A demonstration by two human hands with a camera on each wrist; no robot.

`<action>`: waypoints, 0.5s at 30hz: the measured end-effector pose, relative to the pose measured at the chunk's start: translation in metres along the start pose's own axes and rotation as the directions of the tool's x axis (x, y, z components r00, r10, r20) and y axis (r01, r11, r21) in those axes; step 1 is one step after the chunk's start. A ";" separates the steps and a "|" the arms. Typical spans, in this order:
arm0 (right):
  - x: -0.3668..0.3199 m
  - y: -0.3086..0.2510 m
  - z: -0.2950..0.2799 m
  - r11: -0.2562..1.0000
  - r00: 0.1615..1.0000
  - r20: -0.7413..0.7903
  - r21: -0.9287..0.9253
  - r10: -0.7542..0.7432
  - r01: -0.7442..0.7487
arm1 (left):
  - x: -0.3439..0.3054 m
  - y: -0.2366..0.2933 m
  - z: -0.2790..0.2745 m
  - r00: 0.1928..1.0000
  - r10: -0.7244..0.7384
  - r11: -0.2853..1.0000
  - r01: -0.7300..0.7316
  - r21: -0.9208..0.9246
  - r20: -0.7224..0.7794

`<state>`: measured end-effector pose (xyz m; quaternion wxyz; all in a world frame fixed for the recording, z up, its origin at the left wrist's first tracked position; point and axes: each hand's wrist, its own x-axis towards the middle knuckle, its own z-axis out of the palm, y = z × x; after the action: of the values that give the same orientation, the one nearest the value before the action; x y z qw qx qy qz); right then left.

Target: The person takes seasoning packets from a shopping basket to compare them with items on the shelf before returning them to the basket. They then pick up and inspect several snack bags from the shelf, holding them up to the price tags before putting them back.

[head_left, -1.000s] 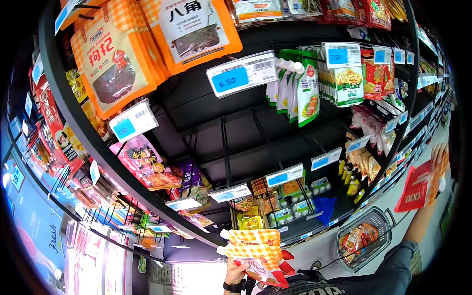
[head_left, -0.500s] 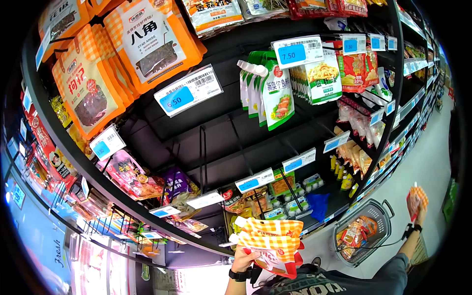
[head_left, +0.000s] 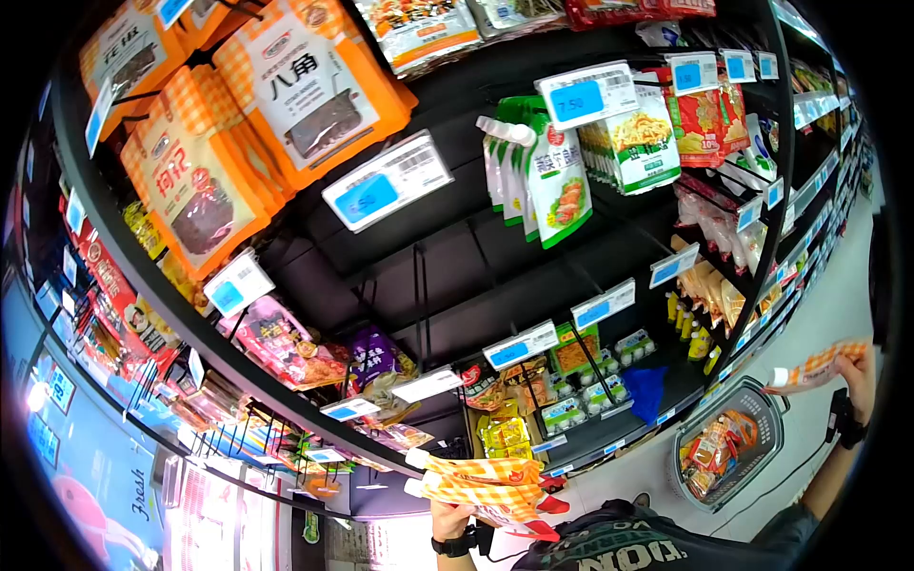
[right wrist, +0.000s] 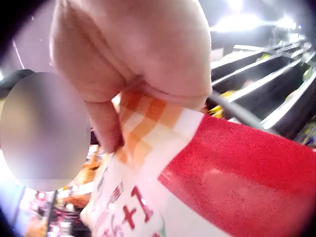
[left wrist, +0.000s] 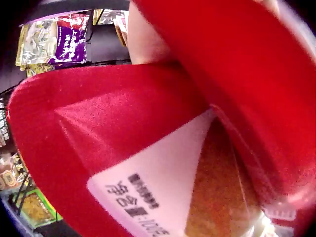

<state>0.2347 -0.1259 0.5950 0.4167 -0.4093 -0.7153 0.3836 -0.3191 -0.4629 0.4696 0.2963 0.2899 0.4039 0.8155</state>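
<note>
Head view: right hand (head_left: 860,383) pinches checkered pouch (head_left: 817,367); left hand (head_left: 447,521) grips pouch stack (head_left: 487,482) above it.

Head view, wearer's body along the lower edge. Torso: dark shirt (head_left: 619,550) with pale block lettering across the chest (only partly legible). Right arm: dark grey sleeve (head_left: 776,542) over the upper arm, forearm bare beyond it. A black strapped unit (head_left: 842,419) sits on the wrist just behind the right hand (head_left: 860,373). A thin black cable (head_left: 776,481) runs from it toward the torso. A similar black band (head_left: 457,545) circles the wrist below the left hand (head_left: 446,519). Both hands are bare.
</note>
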 end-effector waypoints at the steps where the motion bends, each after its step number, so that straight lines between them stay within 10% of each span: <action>1: 0.011 -0.010 0.013 0.996 0.997 -0.031 0.050 -0.069 0.071 | -0.001 -0.001 -0.002 1.000 0.011 1.000 -0.011 -0.001 -0.008; 3: 0.041 -0.007 0.034 0.943 0.950 -0.125 0.139 -0.286 0.303 | -0.004 -0.002 -0.007 0.999 0.036 0.999 -0.037 -0.027 -0.041; 9: 0.095 -0.236 0.198 0.752 0.839 -0.040 0.423 -0.542 0.506 | -0.013 0.001 -0.001 0.981 0.138 0.965 -0.163 -0.204 -0.133; 15: 0.142 -0.304 0.295 0.781 0.722 0.431 0.576 -0.541 0.242 | -0.041 -0.019 -0.039 0.970 0.155 0.948 -0.199 -0.248 -0.185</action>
<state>-0.1592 -0.1715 0.7996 0.3424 0.0099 -0.7596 0.5529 -0.3155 -0.5016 0.4245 0.2236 0.2149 0.2865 0.9065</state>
